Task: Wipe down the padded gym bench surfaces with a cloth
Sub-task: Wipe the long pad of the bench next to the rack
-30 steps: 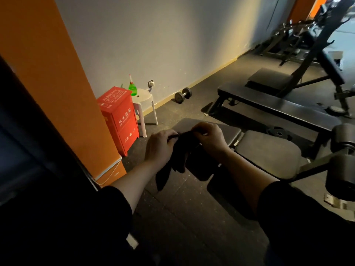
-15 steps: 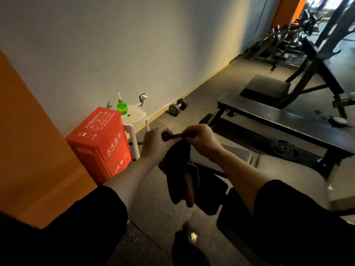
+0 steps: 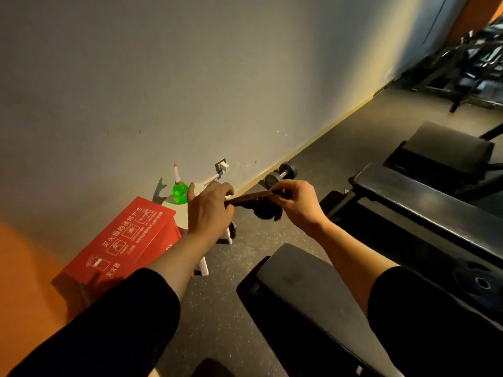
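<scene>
Both hands hold a dark cloth [image 3: 251, 198] stretched taut in the air: the left hand [image 3: 209, 210] pinches one end, the right hand [image 3: 295, 204] grips the other, hiding its bunched part. The padded bench [image 3: 307, 281] lies below, partly cut off by sleeves.

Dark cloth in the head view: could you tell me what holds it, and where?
Both hands hold the dark cloth: the left hand pinches one end, the right hand the other.

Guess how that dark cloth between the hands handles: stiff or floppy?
Probably floppy: the cloth spans taut only between the left hand and right hand, with a bunch sagging beneath. Likely light, since fingertip pinches carry it. It would probably drape if one hand let go.
</scene>
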